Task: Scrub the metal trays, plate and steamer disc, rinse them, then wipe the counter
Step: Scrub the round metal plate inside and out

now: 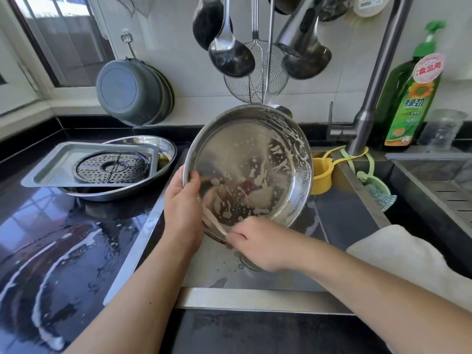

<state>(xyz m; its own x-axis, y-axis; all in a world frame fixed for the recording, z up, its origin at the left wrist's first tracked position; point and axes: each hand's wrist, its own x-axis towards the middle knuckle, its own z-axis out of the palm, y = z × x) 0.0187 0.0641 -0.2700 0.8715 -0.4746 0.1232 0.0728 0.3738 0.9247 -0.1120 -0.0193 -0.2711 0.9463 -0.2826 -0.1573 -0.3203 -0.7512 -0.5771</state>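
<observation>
The left hand (182, 200) grips the left rim of the round tray (249, 169), tilted over the sink (255, 297). The right hand (258, 245), fingers curled, pinches its lower rim. Rectangular tray (51, 169) and steamer disc (112, 167) sit on the wet worktop (51, 251), left of the sink.

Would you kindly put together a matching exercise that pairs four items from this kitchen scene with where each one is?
Things
1. round shiny metal plate streaked with suds
2. dark perforated steamer disc
3. green dish soap bottle with a pump top
4. small yellow plastic cup

Places
A. standing on the counter at the back right, beside the tap
B. lying in the rectangular metal tray on the left counter
C. tilted over the sink, gripped at its rim by the left hand
D. just behind the plate's right edge, at the sink's rim

Pairs: 1-C, 2-B, 3-A, 4-D
</observation>
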